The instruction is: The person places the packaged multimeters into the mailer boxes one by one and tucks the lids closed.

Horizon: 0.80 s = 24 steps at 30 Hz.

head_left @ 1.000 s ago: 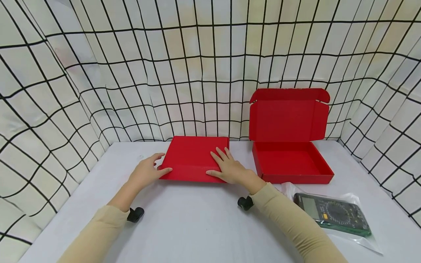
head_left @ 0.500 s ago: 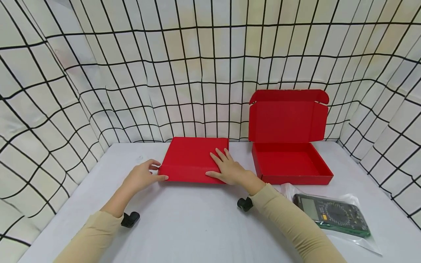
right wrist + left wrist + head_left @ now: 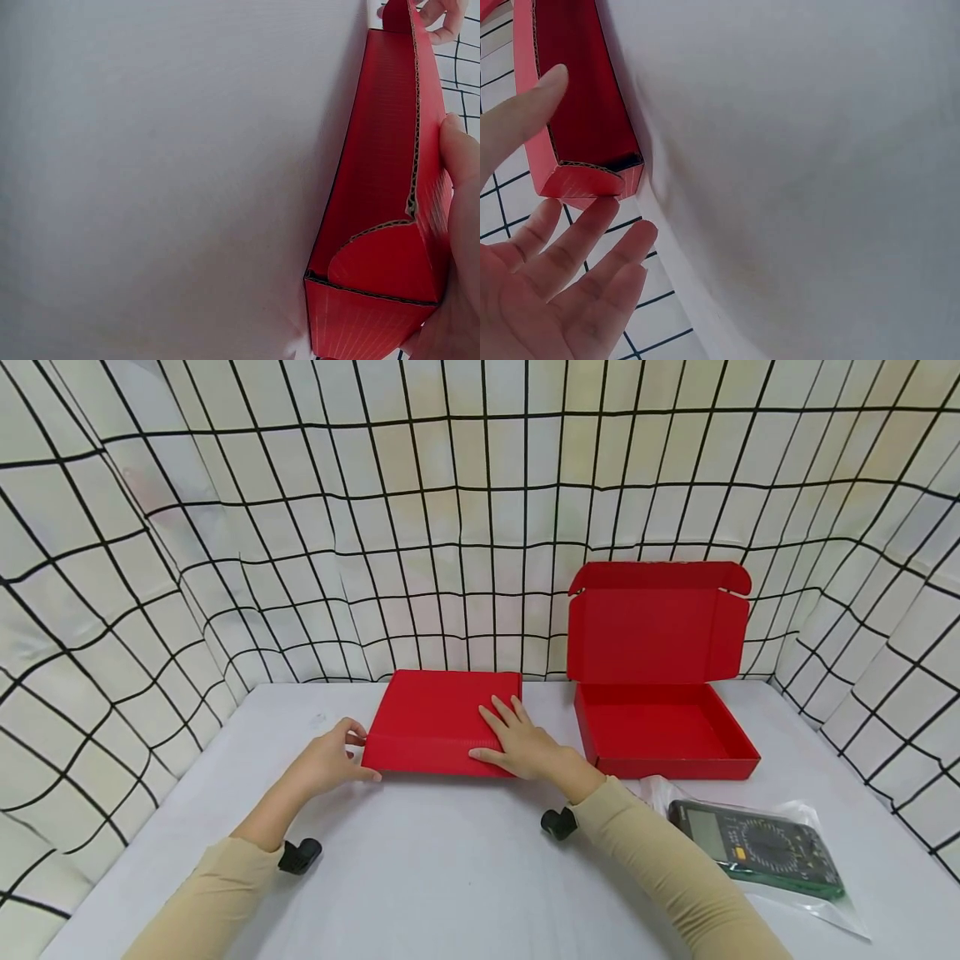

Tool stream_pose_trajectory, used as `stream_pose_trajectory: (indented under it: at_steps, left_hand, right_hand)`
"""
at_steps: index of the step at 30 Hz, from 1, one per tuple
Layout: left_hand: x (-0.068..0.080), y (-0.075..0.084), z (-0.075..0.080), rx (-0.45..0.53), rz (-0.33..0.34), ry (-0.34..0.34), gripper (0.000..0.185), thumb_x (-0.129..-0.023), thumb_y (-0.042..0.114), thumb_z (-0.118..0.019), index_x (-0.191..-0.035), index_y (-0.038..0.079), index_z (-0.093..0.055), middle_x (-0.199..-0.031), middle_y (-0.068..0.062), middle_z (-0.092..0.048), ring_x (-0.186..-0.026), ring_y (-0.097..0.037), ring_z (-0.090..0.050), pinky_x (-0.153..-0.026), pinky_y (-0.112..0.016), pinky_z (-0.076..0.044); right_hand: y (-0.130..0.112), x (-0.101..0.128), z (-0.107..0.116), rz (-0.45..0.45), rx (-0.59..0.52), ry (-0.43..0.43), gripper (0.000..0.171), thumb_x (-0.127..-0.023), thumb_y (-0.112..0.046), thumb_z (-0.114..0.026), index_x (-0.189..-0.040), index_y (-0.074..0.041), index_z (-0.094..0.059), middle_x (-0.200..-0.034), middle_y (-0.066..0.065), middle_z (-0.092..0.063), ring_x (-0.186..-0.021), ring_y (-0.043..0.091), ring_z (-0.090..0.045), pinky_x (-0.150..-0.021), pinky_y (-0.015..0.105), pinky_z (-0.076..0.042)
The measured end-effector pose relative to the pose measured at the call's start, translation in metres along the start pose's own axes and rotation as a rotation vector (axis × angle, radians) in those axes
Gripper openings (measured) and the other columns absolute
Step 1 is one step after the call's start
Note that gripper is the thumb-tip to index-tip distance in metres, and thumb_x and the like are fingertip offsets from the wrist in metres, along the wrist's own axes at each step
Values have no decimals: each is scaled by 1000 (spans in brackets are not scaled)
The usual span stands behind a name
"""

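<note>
A closed flat red box (image 3: 438,714) lies on the white table (image 3: 450,877). My left hand (image 3: 333,760) is at its front left corner, fingers loosely spread beside the corner (image 3: 592,184), thumb (image 3: 521,112) by the front wall. My right hand (image 3: 521,745) lies flat on the lid's front right part, thumb (image 3: 461,169) along the front edge. The right wrist view shows the box's front wall (image 3: 379,187) and a rounded tuck flap.
An open red box (image 3: 660,727) with its lid upright (image 3: 652,631) stands to the right. A multimeter in a clear plastic bag (image 3: 757,847) lies near the front right. Grid-patterned cloth walls (image 3: 225,568) enclose the table on three sides.
My left hand drew back from the box's front wall to its left corner, and its thumb came off the front face. The right hand and the box stayed put.
</note>
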<state>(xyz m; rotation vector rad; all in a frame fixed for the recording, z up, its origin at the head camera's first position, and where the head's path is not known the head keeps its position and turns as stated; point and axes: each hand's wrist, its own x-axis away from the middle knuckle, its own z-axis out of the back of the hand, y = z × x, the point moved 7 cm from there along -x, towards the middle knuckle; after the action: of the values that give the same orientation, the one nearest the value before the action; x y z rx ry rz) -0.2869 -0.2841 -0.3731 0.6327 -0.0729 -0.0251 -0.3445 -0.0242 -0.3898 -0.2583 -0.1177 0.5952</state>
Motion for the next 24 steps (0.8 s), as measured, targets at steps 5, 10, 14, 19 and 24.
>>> stream_pose_trajectory:
  at_steps: [5,10,14,19,24]
  left_hand:
    - [-1,1,-1,9,-23,-2,61,-71,23,-81,-113,6,-40,-119,-20,-54,-101,-35,-54,-71,-37,-49]
    - [-1,3,0,-12,-64,-4,58,-73,19,-79,-113,7,-39,-116,-21,-56,-100,-34,-55,-72,-38,-49]
    - [-1,5,2,-61,-106,-8,55,-75,19,-77,-113,7,-39,-113,-21,-58,-99,-34,-56,-72,-41,-49]
    - [0,6,3,-84,-147,-11,52,-76,19,-75,-113,8,-40,-111,-20,-60,-97,-32,-58,-74,-42,-49]
    - [0,6,4,-58,-168,-14,49,-76,17,-73,-112,8,-40,-109,-19,-61,-94,-30,-60,-75,-42,-49]
  right_hand:
    - [1,-1,-1,4,1,2,86,-85,-65,-46,-151,-23,-10,-155,2,-1,-140,30,5,-92,50,-42]
    - [1,0,-1,1,-4,2,86,-85,-65,-45,-151,-24,-10,-155,1,-1,-140,30,6,-93,53,-40]
    - [1,-1,-1,-1,0,-3,86,-85,-65,-46,-151,-24,-9,-155,2,-1,-140,29,6,-94,55,-38]
    - [1,-1,-1,-4,2,-9,86,-85,-65,-46,-151,-24,-9,-155,2,0,-140,29,6,-94,56,-37]
    - [1,-1,0,1,2,-12,86,-85,-65,-46,-151,-23,-9,-155,2,0,-140,29,6,-94,55,-38]
